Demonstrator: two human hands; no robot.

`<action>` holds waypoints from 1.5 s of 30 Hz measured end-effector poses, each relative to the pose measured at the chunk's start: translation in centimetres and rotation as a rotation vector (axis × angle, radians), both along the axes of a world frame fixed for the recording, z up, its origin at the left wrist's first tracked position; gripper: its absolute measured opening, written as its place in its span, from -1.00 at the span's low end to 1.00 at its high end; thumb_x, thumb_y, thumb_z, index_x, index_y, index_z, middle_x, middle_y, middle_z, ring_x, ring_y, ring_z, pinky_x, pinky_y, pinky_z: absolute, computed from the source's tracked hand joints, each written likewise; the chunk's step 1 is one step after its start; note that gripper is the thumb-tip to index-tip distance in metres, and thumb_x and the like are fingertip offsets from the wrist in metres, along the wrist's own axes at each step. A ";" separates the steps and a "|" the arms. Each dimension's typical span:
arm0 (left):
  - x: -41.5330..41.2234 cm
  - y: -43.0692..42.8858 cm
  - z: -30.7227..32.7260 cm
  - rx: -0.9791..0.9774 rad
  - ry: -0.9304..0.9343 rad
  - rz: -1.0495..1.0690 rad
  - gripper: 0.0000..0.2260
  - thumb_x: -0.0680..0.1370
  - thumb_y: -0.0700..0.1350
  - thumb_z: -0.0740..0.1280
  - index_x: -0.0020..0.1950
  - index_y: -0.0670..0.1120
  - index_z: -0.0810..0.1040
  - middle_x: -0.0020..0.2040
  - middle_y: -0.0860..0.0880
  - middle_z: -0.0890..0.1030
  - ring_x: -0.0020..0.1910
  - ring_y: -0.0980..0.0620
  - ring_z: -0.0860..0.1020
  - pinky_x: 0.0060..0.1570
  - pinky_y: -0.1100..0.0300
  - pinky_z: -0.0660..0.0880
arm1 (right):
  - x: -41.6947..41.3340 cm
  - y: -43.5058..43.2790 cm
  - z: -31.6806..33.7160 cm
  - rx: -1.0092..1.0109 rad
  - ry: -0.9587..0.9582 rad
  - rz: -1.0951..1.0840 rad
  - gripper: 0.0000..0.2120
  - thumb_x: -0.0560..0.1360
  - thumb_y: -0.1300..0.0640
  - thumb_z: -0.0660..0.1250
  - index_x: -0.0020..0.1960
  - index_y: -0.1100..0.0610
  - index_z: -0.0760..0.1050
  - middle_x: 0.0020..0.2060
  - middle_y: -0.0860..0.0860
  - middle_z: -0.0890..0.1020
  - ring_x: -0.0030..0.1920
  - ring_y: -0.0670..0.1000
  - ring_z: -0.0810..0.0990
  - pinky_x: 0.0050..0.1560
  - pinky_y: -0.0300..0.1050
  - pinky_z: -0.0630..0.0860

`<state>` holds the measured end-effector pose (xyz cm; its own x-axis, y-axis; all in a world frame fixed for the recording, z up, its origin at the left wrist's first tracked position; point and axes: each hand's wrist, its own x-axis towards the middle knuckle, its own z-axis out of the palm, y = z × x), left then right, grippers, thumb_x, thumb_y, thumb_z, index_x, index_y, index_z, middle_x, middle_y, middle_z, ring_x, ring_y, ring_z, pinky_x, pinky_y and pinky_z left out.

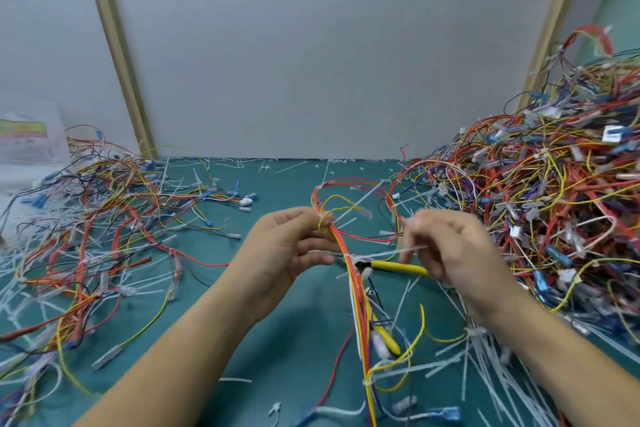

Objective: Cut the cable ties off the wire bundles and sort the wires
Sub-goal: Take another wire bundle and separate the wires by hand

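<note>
At centre, left hand (pixel 291 246) pinches bundle (pixel 358 302); right hand (pixel 453 253) apparently holds cutters (pixel 398 266).

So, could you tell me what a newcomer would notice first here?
The huge tangled wire heap on the right, rising well above the mat, with a flatter pile on the left. In the middle, the left hand pinches a red-and-yellow bundle while the right hand holds yellow cutters to it. White cut ties litter the mat, thickest at the lower right.
</note>
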<state>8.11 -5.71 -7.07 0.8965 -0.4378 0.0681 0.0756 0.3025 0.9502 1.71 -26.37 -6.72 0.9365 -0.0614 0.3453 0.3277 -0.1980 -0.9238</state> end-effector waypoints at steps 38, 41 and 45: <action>-1.1 -1.1 -0.6 0.220 -0.164 -0.058 -0.86 0.51 -0.42 0.30 -0.12 -0.20 0.55 -0.26 -0.09 0.57 -0.38 0.02 0.54 -0.27 0.17 0.58 | 0.1 1.2 -2.0 -0.184 -0.185 -0.289 -0.74 0.58 0.14 0.38 -0.28 0.09 0.64 -0.41 0.01 0.64 -0.35 0.10 0.60 -0.25 0.16 0.55; -1.5 -0.9 -0.6 0.336 -0.281 0.042 -0.91 0.36 -0.27 0.34 -0.15 -0.20 0.54 -0.24 -0.12 0.56 -0.37 0.00 0.56 -0.28 0.15 0.58 | 0.3 0.9 -2.2 -0.266 -0.099 -0.218 -0.75 0.56 0.06 0.39 -0.28 0.06 0.65 -0.39 0.00 0.65 -0.37 -0.05 0.55 -0.27 -0.04 0.49; -2.6 -1.5 -0.9 0.590 -0.601 0.172 -0.91 0.34 -0.10 0.30 -0.22 -0.10 0.48 -0.39 -0.08 0.49 -0.39 -0.08 0.52 -0.27 0.01 0.50 | 0.3 0.9 -1.4 -0.231 -0.153 -0.288 -0.79 0.47 -0.21 0.42 -0.15 -0.08 0.65 -0.36 -0.04 0.65 -0.36 -0.02 0.56 -0.32 -0.12 0.50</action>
